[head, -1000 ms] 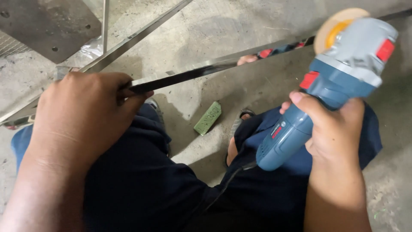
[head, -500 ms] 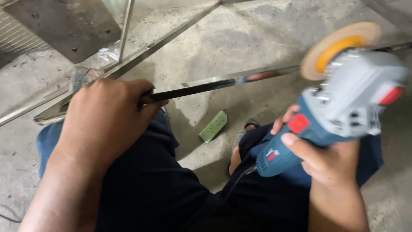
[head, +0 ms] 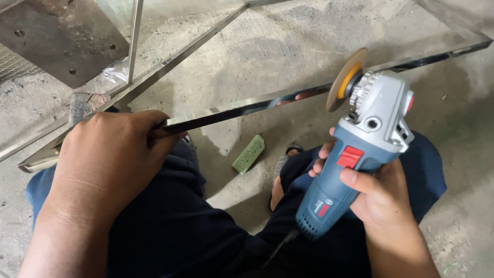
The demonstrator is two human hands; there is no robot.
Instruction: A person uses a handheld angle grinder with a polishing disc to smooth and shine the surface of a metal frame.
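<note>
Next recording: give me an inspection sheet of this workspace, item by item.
Surface: bare, stained concrete floor.
Job's things: shiny metal bar; blue-grey angle grinder with yellow-centred disc, next to the bar; contact cannot be told.
Clutter: green block on the floor between the knees.
Grips: left hand closed on the bar; right hand closed on the grinder.
Cables: dark cord leaves the grinder's rear.
Surroundings: rusty drilled plate, more metal bars.

Blue angle grinder (head: 355, 164), polished steel bar (head: 257, 105)
</note>
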